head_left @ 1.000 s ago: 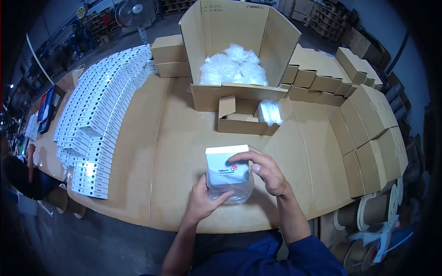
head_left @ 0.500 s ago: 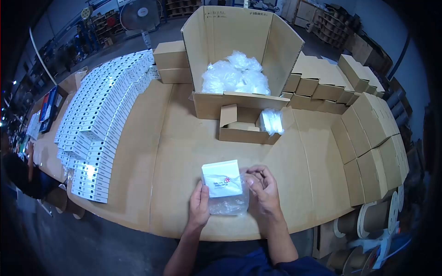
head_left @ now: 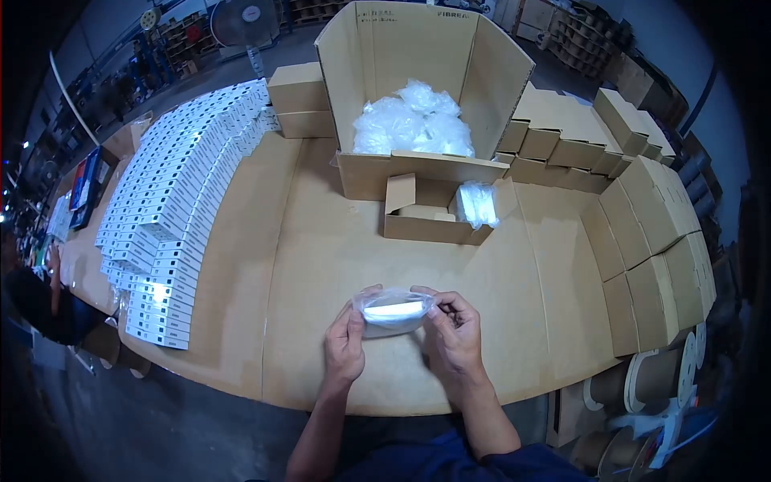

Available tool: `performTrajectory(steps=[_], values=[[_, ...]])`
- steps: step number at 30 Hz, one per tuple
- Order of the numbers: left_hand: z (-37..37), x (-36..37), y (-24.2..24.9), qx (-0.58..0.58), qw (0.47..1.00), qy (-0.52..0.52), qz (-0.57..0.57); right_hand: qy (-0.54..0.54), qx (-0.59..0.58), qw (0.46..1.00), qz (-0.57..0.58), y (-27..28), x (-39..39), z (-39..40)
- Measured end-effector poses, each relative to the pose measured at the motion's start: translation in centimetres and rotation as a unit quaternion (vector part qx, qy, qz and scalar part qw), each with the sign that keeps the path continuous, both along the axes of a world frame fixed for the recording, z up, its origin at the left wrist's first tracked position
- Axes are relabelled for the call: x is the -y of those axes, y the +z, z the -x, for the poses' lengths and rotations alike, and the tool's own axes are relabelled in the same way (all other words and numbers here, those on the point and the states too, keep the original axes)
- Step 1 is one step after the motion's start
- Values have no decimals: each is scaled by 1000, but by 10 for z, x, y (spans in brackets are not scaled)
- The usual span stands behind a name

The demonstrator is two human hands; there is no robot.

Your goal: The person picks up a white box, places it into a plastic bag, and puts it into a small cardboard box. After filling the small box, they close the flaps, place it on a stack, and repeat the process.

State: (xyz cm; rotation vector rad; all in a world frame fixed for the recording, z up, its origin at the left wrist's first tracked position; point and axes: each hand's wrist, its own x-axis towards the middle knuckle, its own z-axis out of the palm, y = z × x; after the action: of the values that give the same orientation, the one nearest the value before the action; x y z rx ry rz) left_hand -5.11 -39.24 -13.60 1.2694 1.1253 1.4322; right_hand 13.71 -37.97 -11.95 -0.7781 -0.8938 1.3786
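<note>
Between my hands a small white box (head_left: 395,312) sits inside a clear plastic bag (head_left: 389,328), tilted so its narrow side faces me. My left hand (head_left: 345,345) is closed on the left edge of the bag, thumb in front. The bag's upper right corner is pinched by the thumb and fingers of my right hand (head_left: 455,329). Beyond them lies an open cardboard carton (head_left: 434,230) with a wrapped white box (head_left: 477,206) at its right end.
A tall open carton (head_left: 426,48) holds many clear plastic bags (head_left: 414,124). Stacked white boxes (head_left: 173,217) line the left side of the cardboard-covered table (head_left: 321,265). Brown cartons (head_left: 642,217) are piled on the right. Another person (head_left: 52,301) is at the far left.
The white box has gone down into the bag and tipped, so its printed face no longer shows. Both hands have stayed at the bag's sides, the right one still pinching its edge.
</note>
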Motion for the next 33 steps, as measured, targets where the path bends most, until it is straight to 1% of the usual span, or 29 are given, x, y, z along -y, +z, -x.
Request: performTrajectory(steps=[2,3,5,8,10,11,13,14,16,17,19,20,22,23,26,27,29,30,31,33], values=[[-2,2,-2,57,998,-13,12,1,-19,1000,-10,3,1,3],[-2,2,-6,69,997,-17,23,2,-28,999,-15,3,1,4],[-2,3,-15,91,995,-24,45,-14,8,999,-28,1,3,6],[-4,4,-6,220,964,-80,128,-60,63,996,-29,0,4,10],[-4,6,-1,227,959,-107,129,-85,117,989,-9,-2,5,9],[-3,7,1,230,957,-120,130,-92,107,990,-17,0,5,10],[-8,8,3,185,969,-101,127,-106,88,990,-32,8,4,15],[-10,8,4,162,974,-93,125,-100,81,992,-10,10,5,15],[-12,6,-2,178,969,-68,158,-87,69,993,33,14,7,14],[-13,5,-4,186,965,-55,174,-92,41,995,6,13,6,14],[-14,3,-2,225,959,-47,163,-101,-14,994,-49,6,1,15],[-14,3,-1,244,956,-43,158,-54,32,994,-90,3,0,8],[-14,2,2,244,957,-43,149,41,124,977,-170,6,-1,-9],[-14,2,2,244,958,-43,144,32,151,969,-194,8,0,-10],[-11,1,-5,197,970,-44,138,145,300,927,-171,11,-2,-24],[-12,1,-6,201,969,-48,138,120,334,921,-162,21,-1,-21],[-12,2,-8,209,967,-53,138,108,352,918,-146,24,-3,-20],[-12,2,-8,231,962,-51,139,103,361,917,-138,25,-3,-18],[-13,1,-7,253,956,-47,141,84,351,925,-120,28,-1,-14],[-10,2,-10,276,949,-47,144,86,360,921,-121,28,-3,-15]])
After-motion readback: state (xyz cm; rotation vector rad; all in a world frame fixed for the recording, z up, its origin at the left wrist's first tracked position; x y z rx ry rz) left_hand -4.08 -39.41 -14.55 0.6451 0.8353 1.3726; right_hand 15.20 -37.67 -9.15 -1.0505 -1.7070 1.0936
